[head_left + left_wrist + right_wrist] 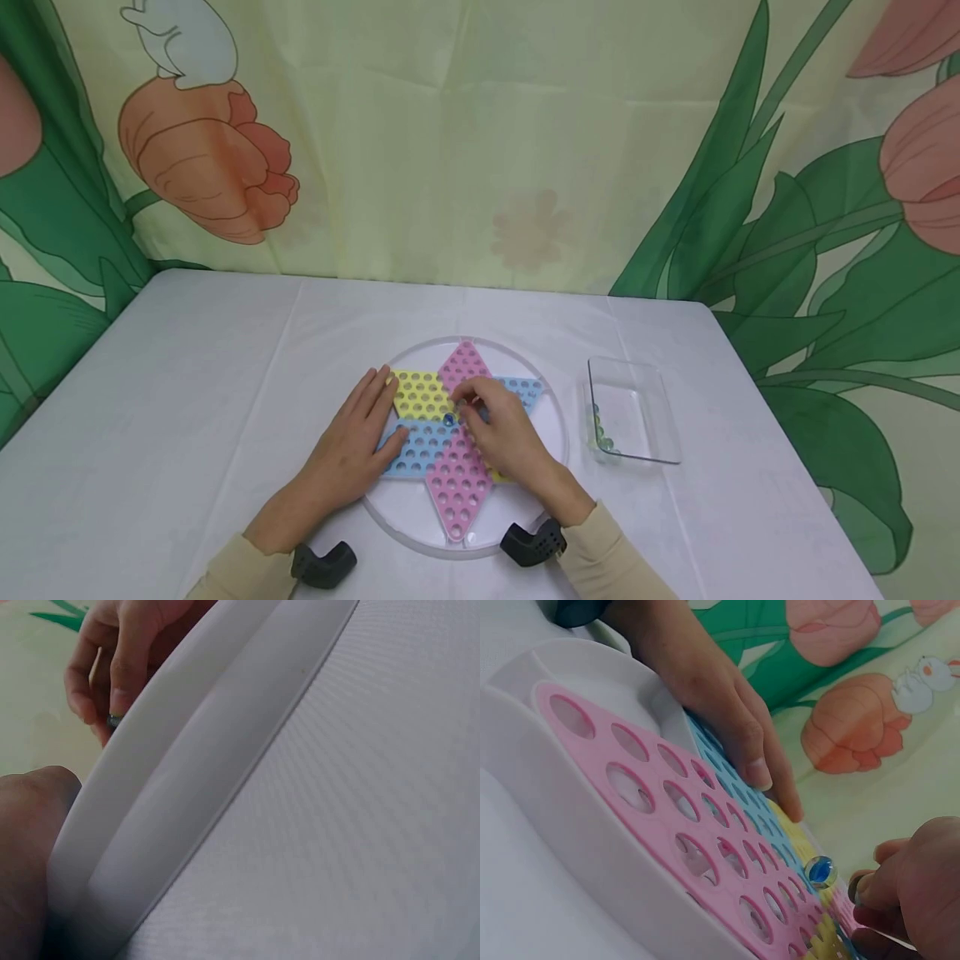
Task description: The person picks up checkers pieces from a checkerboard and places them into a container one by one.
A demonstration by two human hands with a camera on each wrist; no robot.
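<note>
A round white Chinese checkers board [551,417] carries a six-pointed star of pink, yellow and blue sections full of round holes. My left hand [345,454] rests on its left side, fingers extended over the yellow and blue sections. Over the middle of the star, my right hand [506,429] pinches a small dark glass marble [855,889] between thumb and fingertips. Just left of those fingertips, a clear marble with a blue core [820,871] sits on the board near the centre. The right hand covers part of the star's right half.
To the right of the board stands a clear plastic box [660,429] with several greenish marbles [606,444] along its left side. A white cloth covers the table [225,358]. Behind it hangs a printed curtain [450,150]. Each wrist wears a black device [324,567].
</note>
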